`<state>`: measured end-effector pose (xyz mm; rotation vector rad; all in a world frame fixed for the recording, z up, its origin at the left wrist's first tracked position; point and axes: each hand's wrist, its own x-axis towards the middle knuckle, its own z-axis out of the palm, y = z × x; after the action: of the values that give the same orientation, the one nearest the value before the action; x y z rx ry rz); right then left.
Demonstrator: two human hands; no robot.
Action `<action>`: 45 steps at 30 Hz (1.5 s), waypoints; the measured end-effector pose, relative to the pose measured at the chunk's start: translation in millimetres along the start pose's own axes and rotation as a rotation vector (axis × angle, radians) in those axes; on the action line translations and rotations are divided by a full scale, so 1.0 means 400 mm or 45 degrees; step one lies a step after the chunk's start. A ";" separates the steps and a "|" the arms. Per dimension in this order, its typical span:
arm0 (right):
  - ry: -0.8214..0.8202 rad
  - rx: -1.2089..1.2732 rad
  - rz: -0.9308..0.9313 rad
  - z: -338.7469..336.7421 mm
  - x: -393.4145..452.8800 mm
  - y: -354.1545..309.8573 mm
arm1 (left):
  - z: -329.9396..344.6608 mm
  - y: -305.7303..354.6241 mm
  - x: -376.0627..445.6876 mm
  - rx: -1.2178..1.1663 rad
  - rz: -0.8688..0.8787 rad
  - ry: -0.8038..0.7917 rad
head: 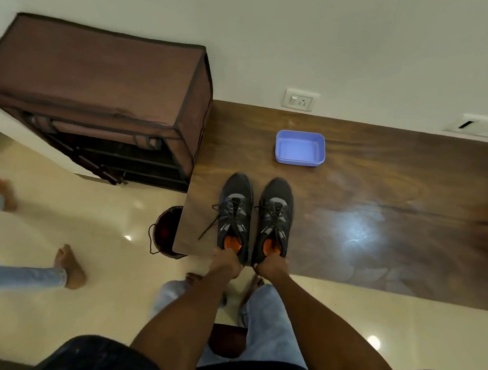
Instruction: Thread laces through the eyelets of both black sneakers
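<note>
Bench: dark glossy wooden bench (381, 201) against the wall.
Sneakers: two black lace-up sneakers (236, 213) (275, 219) side by side at its near edge, toes toward the wall, laces loose.
Tub: shallow blue plastic tub (299, 147) beyond them.
Hands: left hand (226, 263) and right hand (271, 267), fingers closed on the heels.

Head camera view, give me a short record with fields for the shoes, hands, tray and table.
left sneaker: on table, lace end trailing left
right sneaker: beside it, toes toward wall
left hand: gripping left sneaker's heel
right hand: gripping right sneaker's heel
blue plastic tray: empty, beyond sneakers
wooden table: glossy
</note>
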<state>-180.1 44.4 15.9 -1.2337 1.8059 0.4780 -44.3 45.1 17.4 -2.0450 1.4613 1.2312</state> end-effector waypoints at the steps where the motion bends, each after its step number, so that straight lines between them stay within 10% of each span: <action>1: 0.010 -0.005 0.019 0.000 -0.002 -0.006 | -0.006 0.000 -0.013 0.005 0.006 0.013; 32: 0.161 0.343 0.043 0.267 -0.308 -0.973 | -0.669 -0.860 0.021 0.245 0.378 0.035; 45: 0.167 0.254 -0.019 0.112 0.086 -1.104 | -0.783 -0.722 0.360 0.164 0.308 0.230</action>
<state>227.4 -134.5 31.2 -1.1617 1.9024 0.2060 366.5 -138.0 21.7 -1.9810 1.8666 1.0260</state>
